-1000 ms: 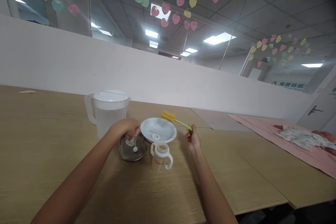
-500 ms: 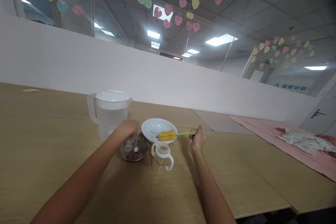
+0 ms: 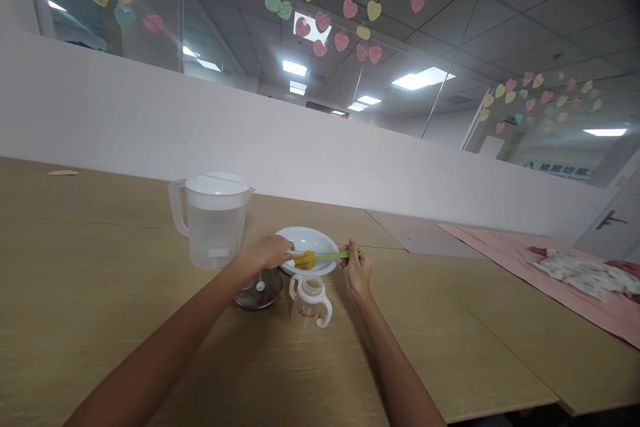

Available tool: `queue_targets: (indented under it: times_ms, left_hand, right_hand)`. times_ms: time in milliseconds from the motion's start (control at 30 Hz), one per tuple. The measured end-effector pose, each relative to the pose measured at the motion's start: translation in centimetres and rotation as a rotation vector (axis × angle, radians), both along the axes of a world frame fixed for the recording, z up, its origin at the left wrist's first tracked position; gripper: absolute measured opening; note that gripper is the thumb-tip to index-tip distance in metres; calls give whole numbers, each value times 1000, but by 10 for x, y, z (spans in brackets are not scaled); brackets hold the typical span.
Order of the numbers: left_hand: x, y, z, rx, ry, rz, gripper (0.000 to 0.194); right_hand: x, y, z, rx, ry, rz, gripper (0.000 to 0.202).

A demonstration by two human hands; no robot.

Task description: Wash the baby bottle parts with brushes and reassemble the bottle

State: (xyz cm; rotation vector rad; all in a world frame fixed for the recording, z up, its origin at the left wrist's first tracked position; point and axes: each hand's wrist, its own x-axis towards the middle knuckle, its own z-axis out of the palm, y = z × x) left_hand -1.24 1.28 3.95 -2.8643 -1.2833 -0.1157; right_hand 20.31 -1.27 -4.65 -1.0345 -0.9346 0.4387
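My right hand [image 3: 356, 265] is closed on the green handle of a brush with a yellow sponge head [image 3: 305, 259], held over a white bowl [image 3: 327, 265]. At the bowl's left side my left hand [image 3: 275, 252] has its fingers closed near the sponge's tip; a small white piece shows by the fingertips, too small to name. Below that hand stands a dark-based glass container [image 3: 259, 290] with a thin tube and a small white part inside, partly hidden by the hand. A clear bottle with white handles and red lettering [image 3: 306, 310] stands open in front of the bowl.
A lidded clear pitcher [image 3: 215, 230] stands behind my left forearm. At the right, a pink cloth [image 3: 525, 260] bears a doll-like figure in a patterned white garment [image 3: 575, 270]. A low white wall [image 3: 300, 153] borders the table's back.
My left hand has moved right, from over the glass container to the sponge's tip. My right hand and the brush have shifted left.
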Motion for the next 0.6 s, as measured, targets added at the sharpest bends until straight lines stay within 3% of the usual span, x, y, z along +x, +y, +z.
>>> queue_targets:
  times_ms: [133,367,467,600]
  left_hand:
    - [0,-1,-4,-19,-2,-3,22]
    - [-6,16,-6,53,-106,-9,22]
    - [-9,20,-3,117,-158,-9,22]
    - [-9,14,3,142,-242,-64,36]
  right_hand:
    - [0,0,2,-2,77,59,53]
    - [14,3,1,12,311,-38,51]
    - [15,3,1,36,424,45,47]
    - [8,-1,5,34,402,217,45]
